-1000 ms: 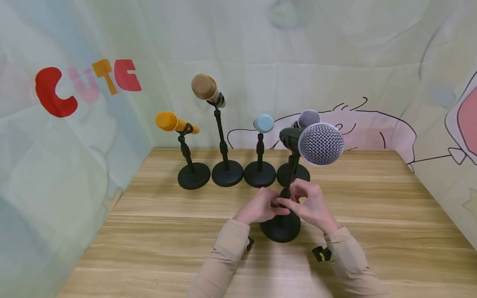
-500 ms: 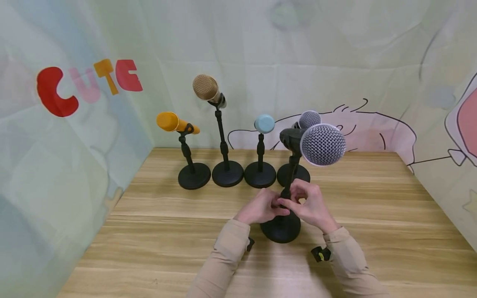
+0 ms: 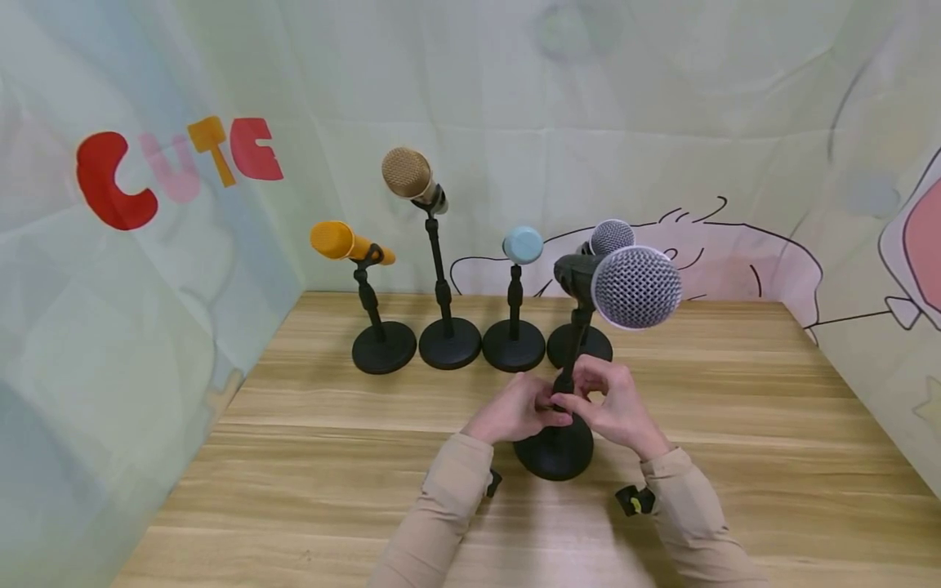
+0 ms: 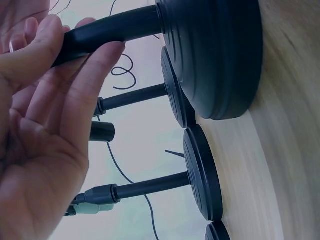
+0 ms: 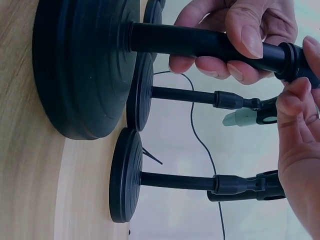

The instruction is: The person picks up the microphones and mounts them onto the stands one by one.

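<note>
A microphone with a silver mesh head [image 3: 636, 287] is clipped on top of a black desk stand, whose round base [image 3: 553, 457] rests on the table. My left hand [image 3: 518, 408] grips the stand's lower pole [image 5: 180, 41], thumb on one side and fingers on the other. Just above it, my right hand [image 3: 613, 408] pinches the collar [image 5: 294, 61] where the pole gets thicker. In the left wrist view the pole [image 4: 115, 34] runs between left thumb and fingers down to the ridged base.
Behind stands a row of black stands carrying an orange microphone [image 3: 334, 240], a gold one [image 3: 407, 173], a light blue one [image 3: 523, 244] and another silver-headed one [image 3: 613, 235], partly hidden by the front microphone. A printed cloth backdrop [image 3: 470, 98] rises behind the wooden table [image 3: 309, 490].
</note>
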The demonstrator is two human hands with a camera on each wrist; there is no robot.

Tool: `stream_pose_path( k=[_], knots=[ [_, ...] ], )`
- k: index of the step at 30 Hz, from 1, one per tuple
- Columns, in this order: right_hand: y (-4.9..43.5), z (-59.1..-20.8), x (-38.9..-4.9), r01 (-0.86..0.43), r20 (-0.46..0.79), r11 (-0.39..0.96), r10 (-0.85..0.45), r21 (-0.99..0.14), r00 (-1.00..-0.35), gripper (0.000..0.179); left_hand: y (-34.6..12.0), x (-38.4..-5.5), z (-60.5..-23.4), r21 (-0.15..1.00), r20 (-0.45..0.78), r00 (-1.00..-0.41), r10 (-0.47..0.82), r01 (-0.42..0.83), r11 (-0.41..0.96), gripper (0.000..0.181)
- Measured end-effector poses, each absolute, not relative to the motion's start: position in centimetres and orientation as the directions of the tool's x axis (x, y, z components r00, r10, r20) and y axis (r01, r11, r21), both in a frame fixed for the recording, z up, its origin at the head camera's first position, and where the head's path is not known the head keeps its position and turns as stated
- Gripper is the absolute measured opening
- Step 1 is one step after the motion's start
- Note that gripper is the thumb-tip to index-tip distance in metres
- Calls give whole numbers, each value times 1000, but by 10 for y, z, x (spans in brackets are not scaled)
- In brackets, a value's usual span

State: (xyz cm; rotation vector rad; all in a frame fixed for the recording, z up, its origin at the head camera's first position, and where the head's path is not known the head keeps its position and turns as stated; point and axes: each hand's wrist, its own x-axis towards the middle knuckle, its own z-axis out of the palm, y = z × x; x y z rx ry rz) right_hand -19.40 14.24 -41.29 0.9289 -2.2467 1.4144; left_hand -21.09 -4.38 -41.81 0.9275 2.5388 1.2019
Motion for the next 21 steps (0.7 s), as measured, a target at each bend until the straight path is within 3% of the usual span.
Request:
stream_pose_path(
  k=[21],
  knots=[
    [148, -409, -194, -602, 463, 241, -447, -761, -765, 18, -43, -213, -417, 718, 105, -781, 615, 487, 496, 10]
  ],
)
